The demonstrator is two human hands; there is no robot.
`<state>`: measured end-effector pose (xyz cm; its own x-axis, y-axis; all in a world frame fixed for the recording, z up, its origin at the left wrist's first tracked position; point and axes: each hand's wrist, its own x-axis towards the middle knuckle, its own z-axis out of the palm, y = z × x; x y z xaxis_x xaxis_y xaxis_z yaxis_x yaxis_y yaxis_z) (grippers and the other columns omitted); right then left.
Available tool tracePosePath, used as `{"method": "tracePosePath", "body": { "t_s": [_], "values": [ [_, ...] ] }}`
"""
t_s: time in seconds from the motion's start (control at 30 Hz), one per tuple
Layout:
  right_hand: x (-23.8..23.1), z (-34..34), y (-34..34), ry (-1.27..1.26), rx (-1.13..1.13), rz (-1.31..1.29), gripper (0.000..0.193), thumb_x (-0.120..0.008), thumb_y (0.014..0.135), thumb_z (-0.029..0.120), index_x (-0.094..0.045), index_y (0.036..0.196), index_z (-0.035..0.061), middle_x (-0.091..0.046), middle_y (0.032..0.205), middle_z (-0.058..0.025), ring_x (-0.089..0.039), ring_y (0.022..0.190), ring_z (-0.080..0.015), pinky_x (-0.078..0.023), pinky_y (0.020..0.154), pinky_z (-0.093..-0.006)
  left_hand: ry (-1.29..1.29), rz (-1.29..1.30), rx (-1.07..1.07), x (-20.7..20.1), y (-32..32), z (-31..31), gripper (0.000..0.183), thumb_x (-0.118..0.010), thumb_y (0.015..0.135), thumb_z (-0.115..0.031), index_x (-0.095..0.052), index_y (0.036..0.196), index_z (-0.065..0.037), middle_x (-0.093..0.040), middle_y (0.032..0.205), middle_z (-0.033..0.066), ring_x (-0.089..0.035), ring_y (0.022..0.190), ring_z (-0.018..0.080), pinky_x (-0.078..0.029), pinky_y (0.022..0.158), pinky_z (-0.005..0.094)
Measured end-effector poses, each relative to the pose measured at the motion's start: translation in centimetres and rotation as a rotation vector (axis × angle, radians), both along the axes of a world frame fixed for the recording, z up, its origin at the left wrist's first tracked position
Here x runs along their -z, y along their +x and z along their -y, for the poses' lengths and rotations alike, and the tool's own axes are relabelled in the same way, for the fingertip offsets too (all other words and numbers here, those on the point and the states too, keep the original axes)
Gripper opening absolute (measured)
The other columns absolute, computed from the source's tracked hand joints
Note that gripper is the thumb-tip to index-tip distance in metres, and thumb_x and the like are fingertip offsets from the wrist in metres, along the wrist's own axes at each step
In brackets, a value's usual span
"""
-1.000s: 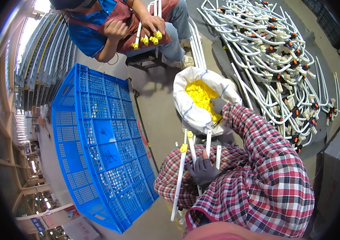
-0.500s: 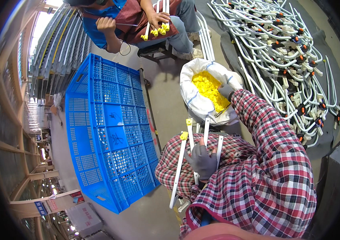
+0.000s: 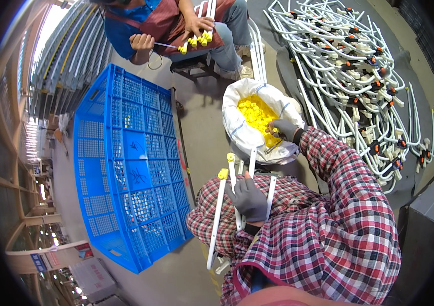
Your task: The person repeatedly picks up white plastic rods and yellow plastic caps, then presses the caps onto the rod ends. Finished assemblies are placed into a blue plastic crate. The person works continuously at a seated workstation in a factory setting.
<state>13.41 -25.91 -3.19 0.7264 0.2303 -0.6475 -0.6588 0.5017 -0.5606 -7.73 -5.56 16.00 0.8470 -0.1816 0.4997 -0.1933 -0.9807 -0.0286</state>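
My left hand (image 3: 250, 200), in a grey glove with bare fingertips, is closed around several white tubes (image 3: 215, 227) resting on my lap. Two of the tubes carry a yellow plastic fitting (image 3: 222, 174) on the upper end; others show bare ends with small holes. At the near right rim of a white woven sack (image 3: 237, 125), my gloved right hand (image 3: 287, 130) pinches a small yellow fitting (image 3: 276, 130). Loose yellow fittings (image 3: 254, 110) of the same sort fill the sack. A thin rod-like tool (image 3: 273, 148) lies inside the sack below my right hand.
A large blue plastic crate (image 3: 140, 168) stands at left. A big pile of bent white tubes (image 3: 344, 71) with black and orange clips lies on dark cloth at right. Across from me sits a co-worker (image 3: 145, 25) with a screwdriver-like tool and tubes with yellow fittings.
My right hand has lifted from among the fittings, and a yellow fitting now shows in its fingers. My left hand keeps its grip on the tubes. The whole view has shifted slightly.
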Motion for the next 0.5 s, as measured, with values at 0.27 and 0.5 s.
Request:
{"method": "tracePosePath", "body": {
  "t_s": [0.27, 0.5],
  "values": [
    [-7.1, -0.7, -4.6, 0.185, -0.48, 0.49, 0.04, -0.065, 0.103, 0.03, -0.065, 0.133, 0.0023, -0.069, 0.109, 0.0011, -0.062, 0.096, -0.006, -0.051, 0.085, -0.0229, -0.072, -0.094, 0.014, 1.0, 0.5, -1.3, 0.034, -0.069, 0.091, -0.017, -0.067, 0.118, 0.003, -0.059, 0.08, 0.0104, -0.059, 0.078, 0.0285, -0.046, 0.103, 0.0517],
    [-13.5, -1.4, -4.9, -0.193, -0.744, 0.75, 0.042, -0.064, 0.103, 0.032, -0.067, 0.131, 0.001, -0.07, 0.093, -0.0034, -0.063, 0.09, -0.0097, -0.05, 0.083, -0.0262, -0.074, -0.123, -0.064, 1.2, 0.6, -0.7, 0.025, -0.067, 0.092, -0.014, -0.071, 0.111, 0.001, -0.063, 0.082, 0.0085, -0.062, 0.085, 0.0255, -0.044, 0.105, 0.0529]
  ]
}}
